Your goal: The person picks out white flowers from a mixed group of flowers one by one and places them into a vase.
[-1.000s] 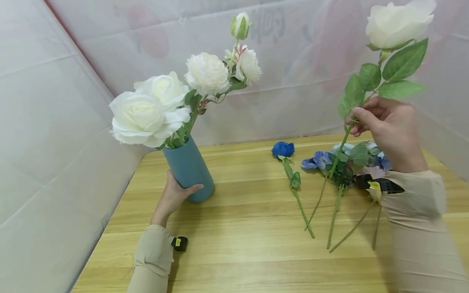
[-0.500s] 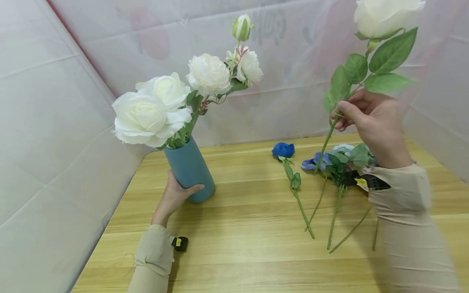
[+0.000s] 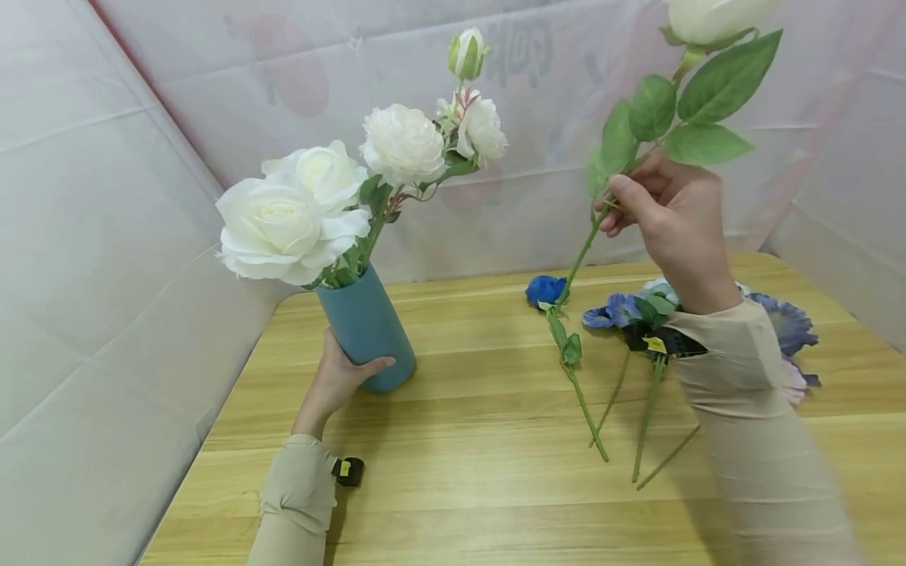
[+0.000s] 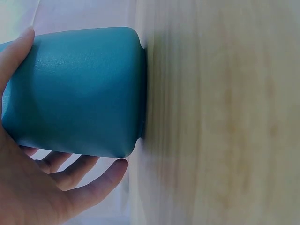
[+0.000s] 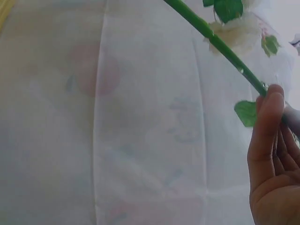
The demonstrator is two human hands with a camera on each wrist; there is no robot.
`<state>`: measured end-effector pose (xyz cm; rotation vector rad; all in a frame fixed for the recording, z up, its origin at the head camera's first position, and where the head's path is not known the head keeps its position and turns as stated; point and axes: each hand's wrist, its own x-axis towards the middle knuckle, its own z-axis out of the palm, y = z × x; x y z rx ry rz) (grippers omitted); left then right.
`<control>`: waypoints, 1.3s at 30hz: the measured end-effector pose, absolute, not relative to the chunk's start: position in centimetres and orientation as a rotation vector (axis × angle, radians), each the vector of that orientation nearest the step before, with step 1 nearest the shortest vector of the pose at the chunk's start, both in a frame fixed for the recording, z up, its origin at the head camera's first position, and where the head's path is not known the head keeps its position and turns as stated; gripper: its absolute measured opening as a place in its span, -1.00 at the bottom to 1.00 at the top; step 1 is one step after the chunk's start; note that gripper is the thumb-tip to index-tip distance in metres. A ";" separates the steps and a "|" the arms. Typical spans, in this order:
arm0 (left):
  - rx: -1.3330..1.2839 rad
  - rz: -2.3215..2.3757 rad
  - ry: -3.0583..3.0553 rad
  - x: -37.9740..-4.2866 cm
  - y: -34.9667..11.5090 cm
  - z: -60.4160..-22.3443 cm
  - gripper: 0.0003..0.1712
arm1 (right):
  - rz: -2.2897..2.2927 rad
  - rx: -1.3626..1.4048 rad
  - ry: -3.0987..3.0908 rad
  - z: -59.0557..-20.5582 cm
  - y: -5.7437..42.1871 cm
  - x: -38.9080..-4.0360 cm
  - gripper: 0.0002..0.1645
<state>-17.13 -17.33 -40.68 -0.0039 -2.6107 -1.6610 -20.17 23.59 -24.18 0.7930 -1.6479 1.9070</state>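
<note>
A blue vase point(image 3: 368, 330) stands on the table's left half, holding white roses point(image 3: 279, 224), white peonies point(image 3: 403, 144) and a closed bud point(image 3: 467, 55). My left hand point(image 3: 338, 377) grips its lower part, thumb on one side and fingers on the other; the left wrist view shows the vase point(image 4: 84, 93) base on the wood. Between thumb and fingers, my right hand point(image 3: 668, 212) pinches the green stem of a white rose point(image 3: 715, 16) just below its leaves. That bloom is partly cut off by the top edge, and its stem slants down to the left, in the air.
A single blue rose point(image 3: 547, 291) lies on the wooden table point(image 3: 467, 472), right of the vase. Farther right lies a heap of blue and pink flowers point(image 3: 623, 309), partly behind my right forearm. White printed cloth point(image 3: 566, 118) hangs behind.
My right hand has moved left with the white rose, whose lower stem now overlaps the blue rose in the head view. The left hand and vase have stayed in place.
</note>
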 end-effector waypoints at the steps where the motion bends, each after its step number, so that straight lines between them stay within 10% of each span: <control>1: -0.002 -1.658 -2.611 -17.1 -17.3 -40.7 0.29 | 1.921 0.800 -1.621 -24.0 23.1 -20.2 -0.82; 39: 0.017 -1.634 -2.615 -17.3 -17.4 -40.7 0.29 | 1.817 0.920 -1.441 -22.0 13.1 -20.4 -0.78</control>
